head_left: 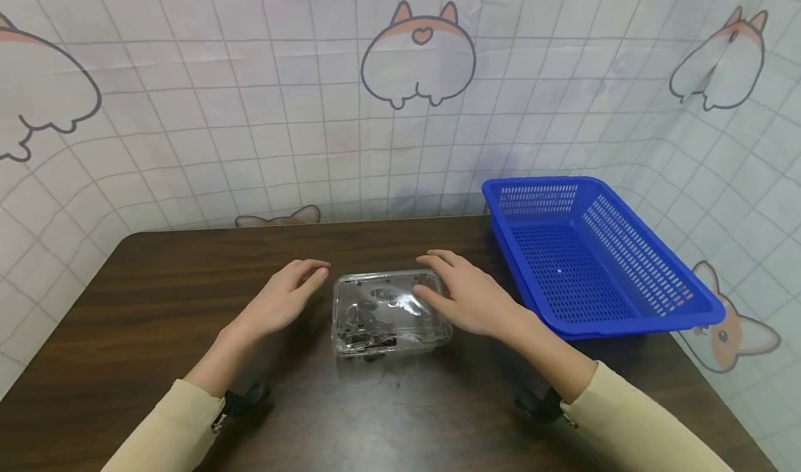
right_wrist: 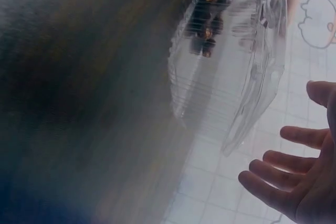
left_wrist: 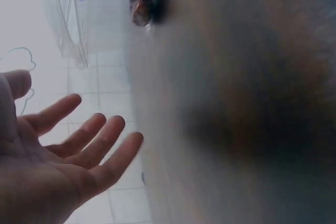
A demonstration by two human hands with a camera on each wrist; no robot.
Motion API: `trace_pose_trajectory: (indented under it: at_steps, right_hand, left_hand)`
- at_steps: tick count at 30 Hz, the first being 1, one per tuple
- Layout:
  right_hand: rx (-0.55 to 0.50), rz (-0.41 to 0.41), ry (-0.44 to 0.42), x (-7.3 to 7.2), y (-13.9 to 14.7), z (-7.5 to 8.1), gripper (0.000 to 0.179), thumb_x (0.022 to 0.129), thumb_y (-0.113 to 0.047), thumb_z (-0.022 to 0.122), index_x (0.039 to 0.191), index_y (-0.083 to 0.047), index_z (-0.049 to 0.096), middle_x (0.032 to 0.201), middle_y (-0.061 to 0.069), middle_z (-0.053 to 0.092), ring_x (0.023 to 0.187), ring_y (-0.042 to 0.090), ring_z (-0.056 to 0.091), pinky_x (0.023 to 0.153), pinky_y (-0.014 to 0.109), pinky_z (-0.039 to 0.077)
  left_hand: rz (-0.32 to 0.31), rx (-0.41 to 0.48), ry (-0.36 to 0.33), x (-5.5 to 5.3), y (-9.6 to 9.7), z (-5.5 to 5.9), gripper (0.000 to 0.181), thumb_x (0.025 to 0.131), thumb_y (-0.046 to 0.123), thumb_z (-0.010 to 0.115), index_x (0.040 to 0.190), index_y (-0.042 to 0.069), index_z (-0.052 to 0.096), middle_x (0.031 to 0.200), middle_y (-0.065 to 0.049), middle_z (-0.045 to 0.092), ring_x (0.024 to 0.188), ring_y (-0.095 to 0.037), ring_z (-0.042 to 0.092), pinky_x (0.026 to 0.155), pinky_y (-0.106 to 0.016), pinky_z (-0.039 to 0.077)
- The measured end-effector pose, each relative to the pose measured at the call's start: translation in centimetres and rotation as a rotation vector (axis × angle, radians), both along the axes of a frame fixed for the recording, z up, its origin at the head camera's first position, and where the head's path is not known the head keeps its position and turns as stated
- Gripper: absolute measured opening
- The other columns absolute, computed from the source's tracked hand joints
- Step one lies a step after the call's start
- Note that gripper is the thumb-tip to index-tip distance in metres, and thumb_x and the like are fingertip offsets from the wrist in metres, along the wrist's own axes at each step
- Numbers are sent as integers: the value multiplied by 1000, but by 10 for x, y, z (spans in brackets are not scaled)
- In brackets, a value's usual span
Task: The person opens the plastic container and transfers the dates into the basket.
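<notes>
A closed, clear plastic clamshell box [head_left: 388, 312] lies on the dark wooden table, with small dark objects [right_wrist: 210, 14] inside toward its near side; their kind is not clear. To the left of the box hovers my left hand [head_left: 284, 295], its fingers loosely bent, holding nothing. My right hand [head_left: 469, 295] is at the box's right end, and in the head view its fingertips overlap the lid's right edge. The right wrist view shows a gap between the right fingers [right_wrist: 273, 179] and the box. Both palms face the box from opposite sides.
A blue perforated plastic basket [head_left: 676, 315] stands at the table's right side, close to my right forearm. Behind the table [head_left: 188, 277] hangs a white gridded cloth [head_left: 281, 110] with cartoon corgi prints. Dark wrist straps with cameras [head_left: 247, 401] sit below both hands.
</notes>
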State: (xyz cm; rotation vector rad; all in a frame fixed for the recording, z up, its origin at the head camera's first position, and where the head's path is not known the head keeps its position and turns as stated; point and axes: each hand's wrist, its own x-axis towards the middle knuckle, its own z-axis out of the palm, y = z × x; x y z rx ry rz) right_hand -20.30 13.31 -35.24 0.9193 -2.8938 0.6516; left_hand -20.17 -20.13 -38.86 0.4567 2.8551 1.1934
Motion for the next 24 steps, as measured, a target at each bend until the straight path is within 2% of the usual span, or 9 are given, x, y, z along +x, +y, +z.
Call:
trace_pose_trajectory:
  at_steps: [2, 6, 10, 13, 16, 19, 24]
  right_hand:
    - [1, 6, 14, 4, 1, -2, 63, 103, -53, 55, 151, -12, 51, 155, 13, 44, 138, 33, 47, 104, 56, 48]
    - [9, 21, 36, 12, 4, -5, 65, 102, -57, 55, 150, -14, 51, 155, 13, 44, 137, 33, 48, 99, 56, 52]
    - [31, 43, 46, 18, 7, -8, 66, 102, -59, 55, 152, -16, 50, 156, 14, 42, 137, 34, 48, 95, 56, 54]
    - [62, 63, 53, 22, 9, -10, 70, 100, -61, 55, 154, -17, 47, 159, 14, 38, 140, 34, 45, 94, 55, 55]
    - [86, 91, 65, 24, 10, -12, 76, 98, -66, 55, 156, -17, 45, 162, 13, 34, 143, 33, 41, 94, 52, 56]
    - [86, 122, 80, 26, 9, -14, 80, 96, -69, 56, 156, -17, 45, 163, 11, 32, 145, 33, 38, 94, 51, 56]
    - [78, 149, 87, 29, 9, -17, 78, 95, -63, 63, 156, -18, 45, 165, 10, 30, 147, 35, 34, 94, 52, 56]
  left_hand:
    - [18, 78, -49, 3, -1, -1, 52, 111, 42, 44, 142, 2, 56, 137, -18, 57, 120, -36, 58, 97, -53, 52]
    - [51, 288, -202, 7, -1, -3, 52, 111, 37, 47, 146, -1, 49, 147, -23, 49, 124, -38, 58, 93, -45, 57]
    - [76, 528, -337, 11, 2, -7, 52, 111, 29, 49, 149, -6, 43, 147, -29, 44, 126, -40, 55, 96, -43, 57]
    - [97, 661, -412, 13, 5, -11, 52, 111, 25, 48, 150, -7, 38, 144, -29, 43, 120, -36, 57, 96, -41, 56]
    - [114, 732, -463, 15, 8, -15, 50, 110, 20, 49, 151, -7, 37, 141, -26, 44, 113, -28, 59, 96, -39, 57]
    - [119, 764, -493, 17, 10, -19, 50, 109, 16, 52, 151, -6, 38, 138, -23, 47, 110, -24, 60, 96, -38, 56]
    - [110, 772, -493, 20, 16, -23, 50, 107, 12, 56, 150, -6, 41, 139, -21, 48, 112, -24, 60, 94, -36, 57]
